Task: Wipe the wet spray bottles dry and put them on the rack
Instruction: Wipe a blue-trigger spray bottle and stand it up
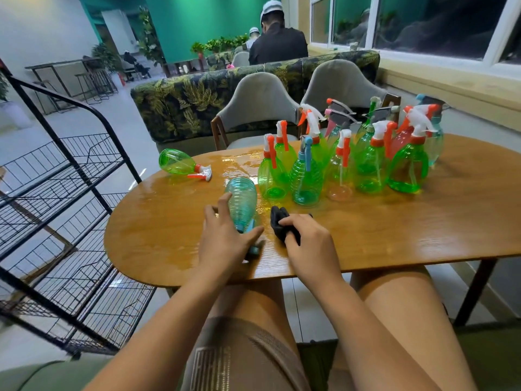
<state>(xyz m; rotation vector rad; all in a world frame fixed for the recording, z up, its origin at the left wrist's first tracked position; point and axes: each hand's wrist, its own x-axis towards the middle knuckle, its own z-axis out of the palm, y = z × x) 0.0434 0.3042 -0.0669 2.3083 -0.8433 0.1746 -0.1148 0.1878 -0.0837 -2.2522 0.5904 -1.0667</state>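
Note:
A teal ribbed spray bottle (243, 199) lies on its side on the wet wooden table (394, 232), its blue nozzle end toward me. My left hand (225, 238) lies over its neck, fingers and thumb spread around the neck and nozzle. My right hand (310, 244) grips a dark cloth (279, 224) just right of the bottle. A green bottle (180, 163) lies tipped over at the table's far left edge. Several green, teal and pink bottles (366, 156) stand upright in a cluster at the back.
A black wire rack (70, 221) with slanted shelves stands on the floor left of the table. Two grey chairs (259, 108) sit behind the table, with a leaf-patterned sofa back beyond. A person sits further back. Water films the table's left half.

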